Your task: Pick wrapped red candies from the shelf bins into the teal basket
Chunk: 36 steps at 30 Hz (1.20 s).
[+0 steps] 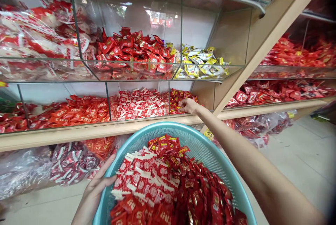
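My left hand (98,183) grips the left rim of a teal plastic basket (237,174), its thumb over the edge. Inside lie white-and-red wrapped candies (143,176), dark red wrapped candies (199,193), orange-red packets and, toward the back, red packets with yellow lettering (165,144). Beyond the basket, my right hand (189,106) reaches into a lower shelf compartment of small red-and-yellow packets (178,95). Its fingers are curled together at the candies; whatever is between them is too small to make out.
Glass dividers split the shelves, where white-and-red candies (141,104), orange-red packets (78,111), red packets (133,51) and yellow-and-white packets (202,62) are heaped. A slanted wooden post (265,43) stands right of my hand. Plastic bags of candy (75,162) lie beneath the shelf.
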Each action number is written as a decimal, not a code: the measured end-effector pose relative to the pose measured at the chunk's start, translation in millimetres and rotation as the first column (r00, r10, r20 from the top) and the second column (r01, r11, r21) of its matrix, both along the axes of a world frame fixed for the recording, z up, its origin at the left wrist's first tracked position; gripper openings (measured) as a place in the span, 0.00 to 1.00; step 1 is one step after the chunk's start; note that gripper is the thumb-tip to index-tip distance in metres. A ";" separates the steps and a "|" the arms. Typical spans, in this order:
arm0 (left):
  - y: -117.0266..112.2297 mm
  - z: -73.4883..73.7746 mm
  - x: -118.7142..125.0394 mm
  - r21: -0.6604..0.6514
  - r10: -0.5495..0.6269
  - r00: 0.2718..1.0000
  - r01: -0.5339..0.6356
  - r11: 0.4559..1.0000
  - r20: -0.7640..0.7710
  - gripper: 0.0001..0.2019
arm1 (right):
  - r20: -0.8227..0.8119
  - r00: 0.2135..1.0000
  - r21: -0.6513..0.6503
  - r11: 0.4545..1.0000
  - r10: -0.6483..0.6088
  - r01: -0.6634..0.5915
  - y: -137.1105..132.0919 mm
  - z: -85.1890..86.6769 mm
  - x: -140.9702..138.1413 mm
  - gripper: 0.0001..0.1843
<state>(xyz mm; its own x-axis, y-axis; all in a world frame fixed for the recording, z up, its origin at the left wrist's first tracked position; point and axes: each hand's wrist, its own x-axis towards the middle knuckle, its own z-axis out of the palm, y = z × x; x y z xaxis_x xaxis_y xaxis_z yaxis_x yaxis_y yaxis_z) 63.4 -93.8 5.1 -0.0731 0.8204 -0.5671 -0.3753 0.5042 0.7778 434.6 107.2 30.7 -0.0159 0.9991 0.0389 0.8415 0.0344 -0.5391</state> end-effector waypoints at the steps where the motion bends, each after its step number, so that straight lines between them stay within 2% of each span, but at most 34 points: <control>1: -1.2 2.6 1.9 -0.004 0.000 1.000 0.000 1.000 -0.004 0.30 | -0.012 1.000 -0.009 1.000 -0.011 0.011 -0.4 -0.2 -0.6 0.14; 5: -6.1 9.1 7.6 0.008 0.002 1.000 -0.002 1.000 -0.014 0.30 | -0.078 0.997 0.029 0.999 -0.027 0.030 -10.5 9.7 -0.7 0.13; 7: -7.1 9.8 8.4 0.019 0.005 1.000 -0.005 1.000 -0.009 0.30 | -0.184 0.983 0.158 0.987 -0.005 0.035 -25.8 20.8 -1.0 0.15; 10: -5.7 7.9 7.0 0.017 0.011 1.000 -0.011 1.000 0.028 0.31 | -0.341 0.938 0.403 0.911 0.057 0.090 -65.1 37.7 -9.3 0.19; 12: -4.1 5.5 5.8 0.001 0.011 0.997 -0.011 1.000 0.075 0.33 | -0.323 0.940 0.491 0.869 0.114 0.063 -97.6 41.6 -22.8 0.18; 14: -3.2 3.4 5.3 0.000 0.008 0.995 -0.008 1.000 0.097 0.34 | -0.200 0.958 0.499 0.863 0.207 -0.083 -126.9 36.1 -41.6 0.15; 15: -3.2 2.9 5.6 0.004 0.004 0.996 -0.004 1.000 0.092 0.35 | -0.104 0.946 0.457 0.860 0.308 -0.229 -138.0 30.3 -51.8 0.14; 17: -3.9 3.3 6.7 0.009 0.000 0.997 0.000 1.000 0.078 0.35 | 0.067 0.882 0.355 0.815 0.466 -0.458 -149.9 16.1 -70.5 0.13; 19: -5.3 5.3 8.1 0.006 0.005 0.997 -0.005 1.000 0.077 0.35 | 0.193 0.822 0.258 0.781 0.536 -0.569 -148.7 3.6 -83.7 0.14; 22: -6.9 8.5 9.1 0.003 0.017 0.997 -0.017 1.000 0.076 0.34 | 0.280 0.797 0.213 0.775 0.535 -0.595 -134.1 -6.0 -91.9 0.14; 26: -7.5 8.3 7.3 0.024 0.017 0.998 -0.018 1.000 0.062 0.34 | 0.313 0.767 0.197 0.752 0.560 -0.629 -119.7 -9.5 -94.5 0.12; 32: -8.6 5.4 6.3 0.046 -0.006 0.998 0.003 0.999 0.056 0.33 | 0.335 0.729 0.157 0.727 0.598 -0.669 -113.3 -13.4 -105.4 0.12; 36: -9.0 7.7 7.7 0.042 0.024 0.999 -0.026 0.999 0.045 0.33 | 0.337 0.729 0.127 0.738 0.596 -0.663 -109.6 -19.1 -114.3 0.12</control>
<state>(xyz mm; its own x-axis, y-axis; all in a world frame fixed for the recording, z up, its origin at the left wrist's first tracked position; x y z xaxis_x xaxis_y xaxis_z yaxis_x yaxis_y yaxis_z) 71.1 -102.8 12.8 -0.0694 0.8421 -0.5348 -0.4224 0.4609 0.7805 320.3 -2.4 11.6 -0.6805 0.7156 0.1574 0.6836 0.6974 -0.2151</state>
